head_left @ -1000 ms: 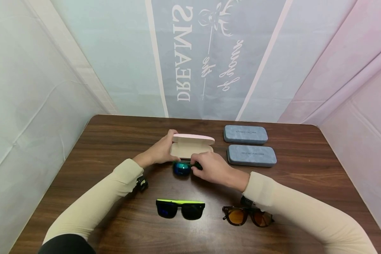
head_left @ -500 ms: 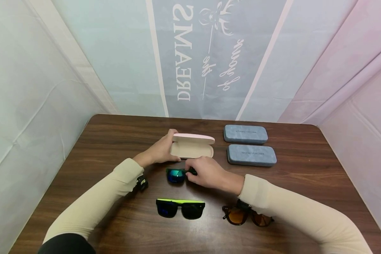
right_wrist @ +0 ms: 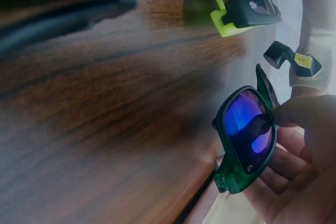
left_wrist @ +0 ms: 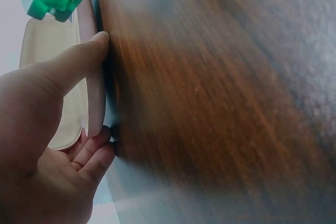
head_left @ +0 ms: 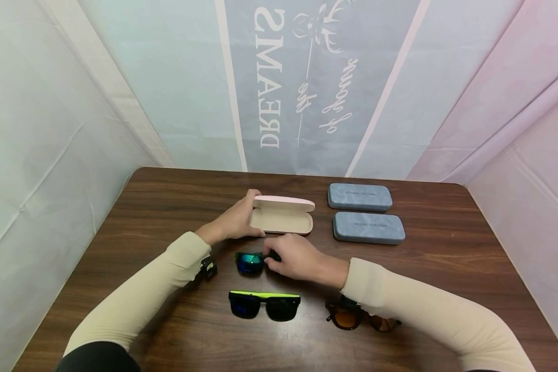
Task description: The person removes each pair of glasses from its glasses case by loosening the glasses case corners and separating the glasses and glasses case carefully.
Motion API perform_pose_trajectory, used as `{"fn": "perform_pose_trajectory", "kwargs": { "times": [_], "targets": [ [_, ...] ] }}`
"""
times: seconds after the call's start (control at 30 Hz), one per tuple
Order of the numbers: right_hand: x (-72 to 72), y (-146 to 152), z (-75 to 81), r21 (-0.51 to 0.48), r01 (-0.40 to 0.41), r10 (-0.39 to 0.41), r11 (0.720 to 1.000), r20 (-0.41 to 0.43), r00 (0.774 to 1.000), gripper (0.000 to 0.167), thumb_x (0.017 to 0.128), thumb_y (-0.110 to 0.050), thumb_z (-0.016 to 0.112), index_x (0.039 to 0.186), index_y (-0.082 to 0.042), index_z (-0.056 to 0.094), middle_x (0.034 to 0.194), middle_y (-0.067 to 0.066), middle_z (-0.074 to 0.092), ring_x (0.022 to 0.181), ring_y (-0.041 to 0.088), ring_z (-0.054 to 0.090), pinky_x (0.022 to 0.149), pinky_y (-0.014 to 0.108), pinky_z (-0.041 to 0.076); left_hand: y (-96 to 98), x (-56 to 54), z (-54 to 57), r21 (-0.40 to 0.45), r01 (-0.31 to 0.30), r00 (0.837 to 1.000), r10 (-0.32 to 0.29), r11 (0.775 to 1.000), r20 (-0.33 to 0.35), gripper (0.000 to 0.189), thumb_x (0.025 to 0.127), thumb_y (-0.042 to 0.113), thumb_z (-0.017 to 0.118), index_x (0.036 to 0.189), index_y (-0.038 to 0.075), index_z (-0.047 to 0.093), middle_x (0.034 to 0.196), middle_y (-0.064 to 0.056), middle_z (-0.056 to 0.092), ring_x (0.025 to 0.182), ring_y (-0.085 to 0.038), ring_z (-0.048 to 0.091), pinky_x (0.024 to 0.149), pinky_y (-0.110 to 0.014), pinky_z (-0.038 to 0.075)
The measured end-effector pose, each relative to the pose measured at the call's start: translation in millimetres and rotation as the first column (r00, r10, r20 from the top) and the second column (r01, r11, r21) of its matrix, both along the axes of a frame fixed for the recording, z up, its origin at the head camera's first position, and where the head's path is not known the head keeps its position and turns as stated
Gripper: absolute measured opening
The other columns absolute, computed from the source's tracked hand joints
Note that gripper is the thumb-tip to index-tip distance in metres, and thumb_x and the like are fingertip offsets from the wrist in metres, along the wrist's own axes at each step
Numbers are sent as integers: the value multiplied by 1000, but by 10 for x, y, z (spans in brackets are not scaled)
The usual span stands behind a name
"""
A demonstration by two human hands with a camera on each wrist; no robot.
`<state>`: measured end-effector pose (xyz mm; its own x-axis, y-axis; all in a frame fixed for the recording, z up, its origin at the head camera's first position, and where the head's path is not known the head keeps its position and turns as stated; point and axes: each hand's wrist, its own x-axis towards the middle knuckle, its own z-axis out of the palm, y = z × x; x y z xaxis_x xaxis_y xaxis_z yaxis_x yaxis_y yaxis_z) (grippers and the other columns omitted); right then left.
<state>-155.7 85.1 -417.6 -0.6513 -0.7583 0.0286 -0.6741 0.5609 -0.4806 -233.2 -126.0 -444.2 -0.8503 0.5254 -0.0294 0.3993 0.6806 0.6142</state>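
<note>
Near the middle of the table lies a glasses case [head_left: 285, 221], pink outside and cream inside, with its lid raised and no glasses in it. At its left end my left hand [head_left: 232, 220] grips it, thumb along the front edge in the left wrist view. Just in front of the case, my right hand [head_left: 299, 259] pinches a pair of green-framed sunglasses [head_left: 249, 263] with blue mirrored lenses. The right wrist view shows the thumb and fingers on one lens [right_wrist: 244, 124] of the sunglasses. My fingers cover part of the frame in the head view.
Black sunglasses with lime-green temples [head_left: 264, 306] lie closer to me. Amber-lensed brown sunglasses [head_left: 346, 316] sit partly under my right forearm. Two closed blue-grey glasses cases [head_left: 360, 197] stand at the back right, one in front of the other.
My right hand has carried the green-framed sunglasses left and toward me, away from the front of the open case. My left hand has stayed on the case.
</note>
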Motion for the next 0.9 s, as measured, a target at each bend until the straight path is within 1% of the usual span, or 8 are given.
{"fn": "perform_pose_trajectory", "kwargs": {
  "times": [0.17, 0.4, 0.57, 0.9],
  "targets": [
    [6, -18, -34, 1, -5, 5, 1000, -3, 1000, 4, 95, -17, 72, 96, -14, 69, 87, -5, 70, 68, 2, 57, 64, 24, 49, -2, -6, -3, 14, 11, 1000, -11, 1000, -4, 96, 80, 20, 90, 145, 2, 22, 141, -23, 47, 125, -34, 54, 102, -47, 47],
    [30, -26, -109, -3, -30, 30, 1000, -23, 999, 6, 93, -15, 73, 91, -15, 67, 80, -6, 69, 69, 3, 60, 64, 25, 50, 4, -19, -20, 4, 4, 1000, -4, 1000, 8, 98, 79, 22, 90, 146, 3, 21, 140, -22, 47, 126, -33, 54, 103, -46, 47],
    [35, -29, -139, -2, -21, 21, 1000, -25, 999, 8, 93, -15, 73, 89, -16, 66, 79, -7, 68, 68, 2, 59, 64, 25, 50, 2, -24, -27, 2, 3, 1000, -3, 1000, 4, 99, 79, 22, 91, 146, 3, 21, 141, -22, 47, 126, -33, 54, 103, -45, 47],
    [33, -36, -145, 11, -8, 8, 1000, -13, 1000, 6, 95, -18, 72, 91, -17, 68, 82, -8, 68, 71, 2, 59, 66, 25, 51, -1, -19, -18, -1, 5, 1000, -5, 1000, 3, 99, 80, 22, 90, 147, 2, 21, 140, -22, 48, 126, -33, 54, 103, -46, 46]
  ]
}}
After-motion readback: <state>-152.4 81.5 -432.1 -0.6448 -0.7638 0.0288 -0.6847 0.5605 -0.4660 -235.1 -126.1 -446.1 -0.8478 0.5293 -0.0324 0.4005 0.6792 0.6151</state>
